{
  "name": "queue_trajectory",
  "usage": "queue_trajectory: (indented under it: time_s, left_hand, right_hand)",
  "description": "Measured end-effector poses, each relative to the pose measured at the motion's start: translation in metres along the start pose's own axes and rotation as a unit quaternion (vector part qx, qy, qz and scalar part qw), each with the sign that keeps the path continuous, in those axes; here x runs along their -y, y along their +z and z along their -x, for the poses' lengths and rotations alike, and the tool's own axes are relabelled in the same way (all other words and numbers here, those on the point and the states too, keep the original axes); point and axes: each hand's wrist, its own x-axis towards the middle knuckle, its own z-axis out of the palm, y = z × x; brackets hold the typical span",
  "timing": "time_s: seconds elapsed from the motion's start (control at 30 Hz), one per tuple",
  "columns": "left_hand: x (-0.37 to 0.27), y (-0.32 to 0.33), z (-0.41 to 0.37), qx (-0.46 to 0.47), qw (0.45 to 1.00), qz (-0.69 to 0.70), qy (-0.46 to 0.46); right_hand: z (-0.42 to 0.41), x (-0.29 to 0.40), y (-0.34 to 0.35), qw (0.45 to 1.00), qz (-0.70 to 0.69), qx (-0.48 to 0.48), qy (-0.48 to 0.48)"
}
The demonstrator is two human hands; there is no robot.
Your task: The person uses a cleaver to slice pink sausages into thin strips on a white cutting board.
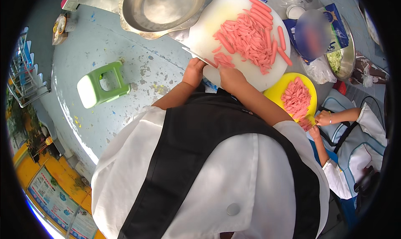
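My right hand grips a knife at the near left edge of a round white cutting board. The knife's blade points up and to the left; its handle is hidden in my fist. My left hand is curled just below the blade, at a pink sausage, and its fingers mostly hide what they hold. A small group of cut sausage pieces lies beyond the blade. Farther in is a large heap of sliced sausage. Several whole sausages lie along the board's far right side.
A large metal basin stands behind the board. To the right, another person's hands cut sausage on a yellow board. Beyond are a blue package and a metal bowl of shredded vegetable. A green stool stands on the left.
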Motion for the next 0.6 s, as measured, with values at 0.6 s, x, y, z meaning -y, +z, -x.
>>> queue_trajectory:
  time_s: [0.6]
  left_hand:
    - [0.011, -0.001, 0.009, -0.032, 0.997, -0.057, 0.047]
  right_hand:
    - [0.007, 0.012, -0.026, 1.0, -0.012, 0.006, -0.012]
